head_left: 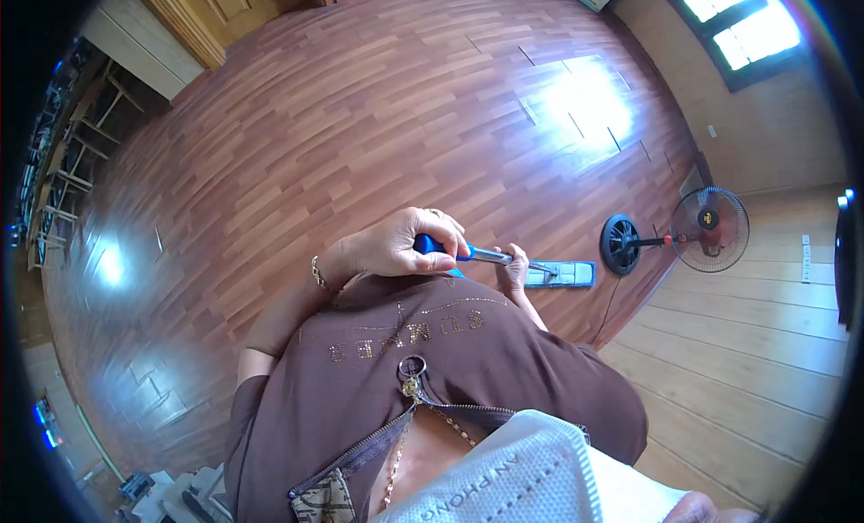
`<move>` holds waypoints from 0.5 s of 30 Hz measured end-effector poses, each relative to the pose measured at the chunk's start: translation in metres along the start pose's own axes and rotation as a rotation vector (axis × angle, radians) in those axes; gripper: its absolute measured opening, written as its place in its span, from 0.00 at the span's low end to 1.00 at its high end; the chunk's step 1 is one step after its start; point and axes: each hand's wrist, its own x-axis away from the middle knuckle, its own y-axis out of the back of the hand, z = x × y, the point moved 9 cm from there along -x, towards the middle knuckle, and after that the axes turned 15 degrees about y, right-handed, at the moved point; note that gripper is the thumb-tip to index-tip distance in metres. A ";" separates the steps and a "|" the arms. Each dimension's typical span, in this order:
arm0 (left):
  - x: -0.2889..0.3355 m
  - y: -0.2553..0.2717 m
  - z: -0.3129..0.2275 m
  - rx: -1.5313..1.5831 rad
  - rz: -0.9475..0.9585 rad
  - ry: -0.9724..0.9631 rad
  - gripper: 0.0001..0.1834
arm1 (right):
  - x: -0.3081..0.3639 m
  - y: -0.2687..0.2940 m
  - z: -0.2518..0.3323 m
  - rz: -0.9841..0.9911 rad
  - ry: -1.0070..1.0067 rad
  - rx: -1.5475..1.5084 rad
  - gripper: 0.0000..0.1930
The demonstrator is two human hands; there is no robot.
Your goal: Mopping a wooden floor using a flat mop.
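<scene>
A flat mop slants away to the right in front of my body. Its blue grip (430, 246) is wrapped by my left hand (405, 244), which wears a gold bracelet (318, 272) at the wrist. Farther along, my right hand (514, 269) closes around the metal pole (486, 255). Beyond that hand, the rectangular mop head (573, 274), light blue and grey, lies flat on the floor. My palms and part of the pole are hidden by the fingers.
A pedestal fan (709, 221) with a round black base (620, 245) stands right of the mop head, its cord (610, 300) trailing along the floor. Wood-plank flooring (342, 136) spreads ahead. Wooden racks (67, 176) line the left, and a wooden door (229, 14) is far left.
</scene>
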 end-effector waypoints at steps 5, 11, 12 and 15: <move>-0.062 0.024 -0.020 -0.082 -0.092 0.006 0.05 | -0.080 -0.008 -0.036 0.065 0.100 -0.063 0.16; -0.097 0.038 -0.033 -0.214 -0.303 -0.007 0.04 | -0.165 -0.051 -0.087 0.254 0.271 -0.300 0.15; -0.097 0.044 -0.034 -0.234 -0.385 -0.024 0.05 | -0.181 -0.059 -0.081 0.281 0.344 -0.308 0.15; -0.096 0.052 -0.033 -0.238 -0.499 0.003 0.05 | -0.222 -0.089 -0.072 0.339 0.487 -0.343 0.14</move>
